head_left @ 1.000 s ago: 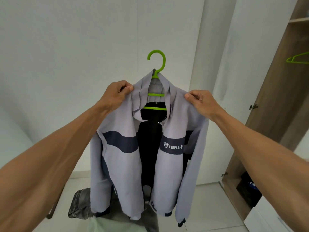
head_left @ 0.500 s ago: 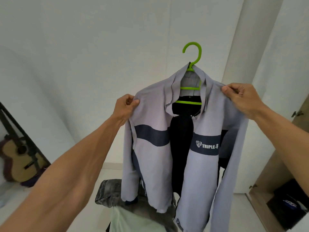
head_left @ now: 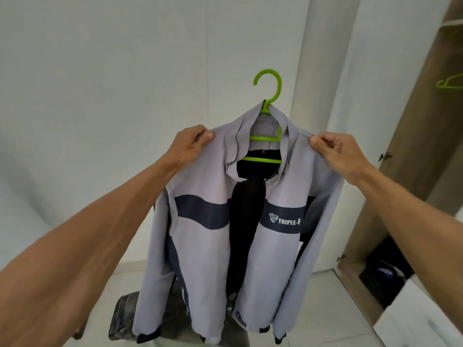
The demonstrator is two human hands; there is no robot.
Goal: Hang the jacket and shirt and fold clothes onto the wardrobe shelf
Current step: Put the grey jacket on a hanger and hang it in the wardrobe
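Note:
A light grey jacket (head_left: 208, 266) with a navy chest band and dark lining hangs open on a green hanger (head_left: 269, 93), held up in front of a white wall. My left hand (head_left: 190, 144) pinches the jacket's left shoulder. My right hand (head_left: 338, 151) pinches its right shoulder. The hanger's hook sticks up free above the collar. The open wardrobe (head_left: 411, 136) stands at the right edge, with another green hanger (head_left: 448, 82) inside it.
Grey jeans (head_left: 122, 319) and other clothes lie in a pile below the jacket, partly hidden by it. Dark items (head_left: 385, 274) sit on the wardrobe's bottom shelf. A white drawer front (head_left: 421, 319) shows at the lower right. A white pillar stands behind the jacket.
The view swung left and then back right, bringing the wardrobe and its hanger into sight again. Both hands kept their grip on the jacket's shoulders.

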